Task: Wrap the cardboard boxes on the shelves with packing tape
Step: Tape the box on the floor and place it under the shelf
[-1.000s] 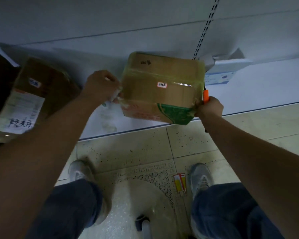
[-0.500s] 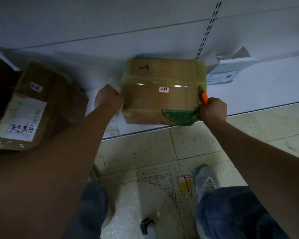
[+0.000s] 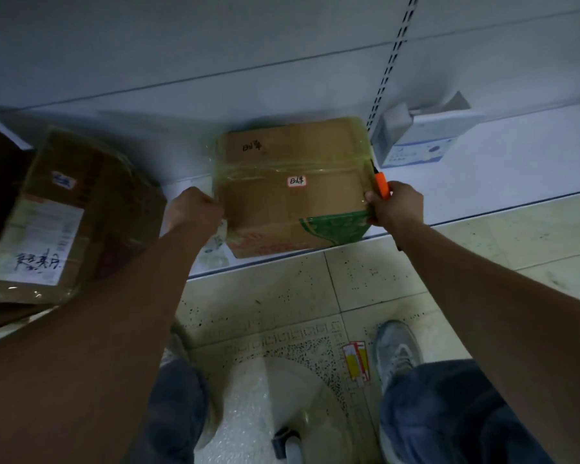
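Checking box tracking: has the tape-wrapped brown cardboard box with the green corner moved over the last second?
Yes. The tape-wrapped brown cardboard box has gone back onto the white shelf, toward the slotted upright; earlier its green corner overhung the shelf's front edge.

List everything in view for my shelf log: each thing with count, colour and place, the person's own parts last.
taped cardboard box: 1, brown with green print, low shelf, centre
white label: 1, on that box
orange cutter: 1, in right hand
second cardboard box: 1, brown, left
white carton: 1, shelf, right
shelf: 1, white
floor tiles: beige, below
left hand: grips box's left edge
right hand: fingers curled round cutter, at box's right edge
shoes: 2, grey
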The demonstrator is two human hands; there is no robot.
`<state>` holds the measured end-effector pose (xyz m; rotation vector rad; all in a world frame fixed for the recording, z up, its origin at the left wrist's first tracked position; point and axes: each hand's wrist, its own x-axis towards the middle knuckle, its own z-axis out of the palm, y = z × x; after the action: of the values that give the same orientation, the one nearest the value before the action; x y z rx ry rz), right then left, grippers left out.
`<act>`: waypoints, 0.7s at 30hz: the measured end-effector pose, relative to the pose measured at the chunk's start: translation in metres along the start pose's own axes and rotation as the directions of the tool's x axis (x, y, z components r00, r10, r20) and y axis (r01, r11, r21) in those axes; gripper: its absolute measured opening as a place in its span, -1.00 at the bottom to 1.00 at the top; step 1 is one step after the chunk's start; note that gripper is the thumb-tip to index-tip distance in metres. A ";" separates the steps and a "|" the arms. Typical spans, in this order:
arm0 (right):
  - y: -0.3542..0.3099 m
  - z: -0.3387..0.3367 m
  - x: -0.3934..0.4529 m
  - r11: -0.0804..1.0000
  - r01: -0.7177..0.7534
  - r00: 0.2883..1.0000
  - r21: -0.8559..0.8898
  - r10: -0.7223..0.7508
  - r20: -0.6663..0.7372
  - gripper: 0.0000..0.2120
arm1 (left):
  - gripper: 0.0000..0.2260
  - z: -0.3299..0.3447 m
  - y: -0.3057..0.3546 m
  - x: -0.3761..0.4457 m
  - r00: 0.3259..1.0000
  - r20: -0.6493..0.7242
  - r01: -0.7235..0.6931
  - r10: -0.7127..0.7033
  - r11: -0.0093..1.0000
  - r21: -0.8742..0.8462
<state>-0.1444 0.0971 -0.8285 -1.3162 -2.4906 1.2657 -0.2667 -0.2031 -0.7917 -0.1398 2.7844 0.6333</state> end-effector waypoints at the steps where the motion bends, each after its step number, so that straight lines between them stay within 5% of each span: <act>1: -0.003 -0.002 0.000 1.000 -0.017 1.000 0.006 0.017 0.013 -0.69 | -0.80 0.000 0.000 -0.003 1.000 0.007 0.017 -0.017 1.000 -0.013; 6: -0.015 -0.025 -0.007 0.998 -0.058 0.998 0.029 0.057 0.024 -0.72 | -0.82 -0.020 0.015 -0.022 0.997 0.054 0.053 -0.049 0.996 -0.070; 11: -0.054 -0.077 -0.020 0.989 0.026 0.998 0.148 -0.016 -0.065 -0.65 | -0.71 -0.073 0.011 -0.023 0.995 0.025 0.099 -0.098 0.895 -0.434; 15: -0.068 -0.101 -0.015 0.919 0.054 0.975 0.390 -0.134 0.179 -0.73 | -0.92 -0.095 0.002 -0.024 0.997 0.061 0.083 -0.057 0.728 -0.680; 18: -0.042 -0.080 -0.012 0.978 0.065 0.898 0.200 -0.144 0.416 -0.73 | -0.80 -0.075 -0.005 -0.011 0.989 0.144 0.079 0.046 0.654 -0.752; 21: -0.030 -0.056 -0.012 0.948 0.276 0.858 -0.161 -0.167 0.485 -0.60 | -0.76 -0.056 -0.010 -0.004 0.995 0.082 0.004 0.057 0.799 -0.601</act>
<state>-0.1349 0.1151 -0.7669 -0.7747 -3.0851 1.4121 -0.2755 -0.2360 -0.7465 -0.1896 2.3918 1.4765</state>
